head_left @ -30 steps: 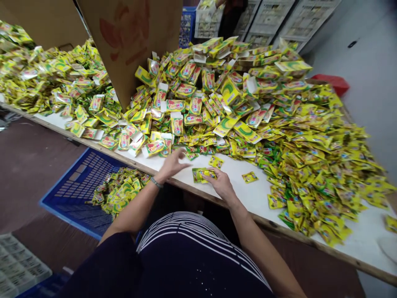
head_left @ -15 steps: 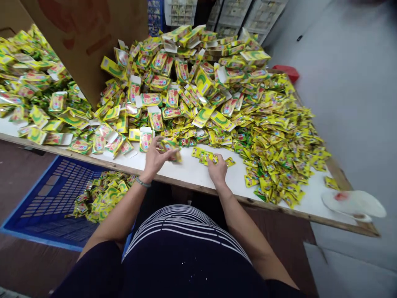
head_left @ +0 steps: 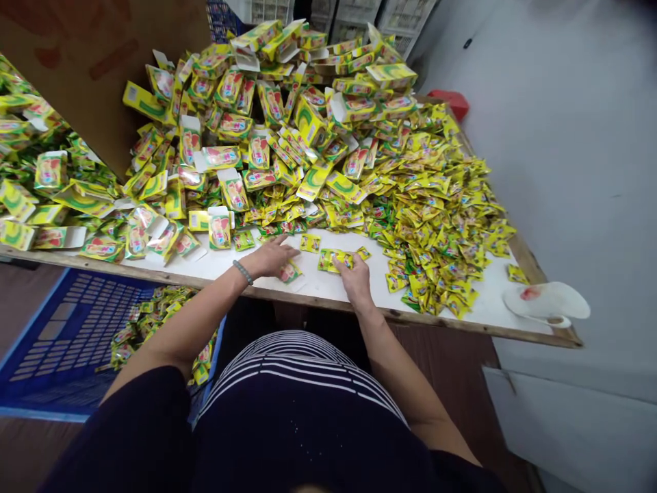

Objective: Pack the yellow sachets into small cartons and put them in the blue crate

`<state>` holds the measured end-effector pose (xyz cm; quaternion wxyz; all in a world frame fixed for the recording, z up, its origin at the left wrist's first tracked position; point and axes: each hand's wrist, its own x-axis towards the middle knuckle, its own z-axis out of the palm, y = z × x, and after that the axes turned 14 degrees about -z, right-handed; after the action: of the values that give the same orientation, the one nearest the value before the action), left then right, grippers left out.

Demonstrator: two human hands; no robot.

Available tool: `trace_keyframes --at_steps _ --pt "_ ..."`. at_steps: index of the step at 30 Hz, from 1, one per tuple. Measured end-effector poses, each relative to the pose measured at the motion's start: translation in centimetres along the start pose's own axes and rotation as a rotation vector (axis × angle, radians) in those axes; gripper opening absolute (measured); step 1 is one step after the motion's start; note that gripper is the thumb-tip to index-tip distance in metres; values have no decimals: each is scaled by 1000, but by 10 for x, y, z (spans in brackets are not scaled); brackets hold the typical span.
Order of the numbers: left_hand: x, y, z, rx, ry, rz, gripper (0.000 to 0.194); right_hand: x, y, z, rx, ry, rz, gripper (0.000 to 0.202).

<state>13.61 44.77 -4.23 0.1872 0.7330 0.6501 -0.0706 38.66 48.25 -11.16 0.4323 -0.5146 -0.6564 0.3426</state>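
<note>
Sachets (head_left: 336, 261): small yellow packets, a short row on the bare white table (head_left: 328, 287) near its front edge, under the fingertips of the right hand (head_left: 352, 274), which lies palm down with fingers curled onto them. Left hand (head_left: 269, 259): flat on the table just left of the row, fingers spread and loose, gripping nothing; one sachet (head_left: 290, 272) lies at its fingertips and another (head_left: 310, 242) just beyond. Sachet heap (head_left: 441, 205): a loose yellow and green mass on the right half of the table. Cartons (head_left: 267, 123): open yellow boxes piled behind and to the left. Cardboard sheet (head_left: 102, 55): upright, rear left. Blue crate (head_left: 56, 335): below the table edge, left, holding more sachets. White dish (head_left: 547, 301): at the right corner.
</note>
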Motion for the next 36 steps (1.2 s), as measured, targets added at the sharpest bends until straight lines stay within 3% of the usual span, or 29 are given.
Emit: trace_keyframes --at_steps 2,4,7,10,13,16,21,27,36 --pt "4 -2 3 27 -29 -65 54 -4 -2 -1 128 -44 26 49" --pt "2 -5 8 -12 22 -160 38 -8 -6 0 291 -62 76 52" --pt "-7 -5 20 -272 98 -277 42 -7 -14 5 467 -35 102 53" --pt "-13 4 38 -705 134 -233 50 2 -20 9 407 -49 -9 47" --pt "-15 13 57 -1100 167 -183 47 13 -24 7 228 -213 -112 40" --pt "-14 17 68 -1338 143 -166 48 22 -29 3 118 -355 -163 36" --pt "-14 17 69 -1522 79 -148 48 30 -47 12 -4 -459 -306 26" --pt "-18 17 64 -1645 5 -169 50 28 -62 35 -127 -405 -340 27" --pt "-27 6 62 -1648 -25 -125 49 41 -91 34 -203 -595 -554 14"
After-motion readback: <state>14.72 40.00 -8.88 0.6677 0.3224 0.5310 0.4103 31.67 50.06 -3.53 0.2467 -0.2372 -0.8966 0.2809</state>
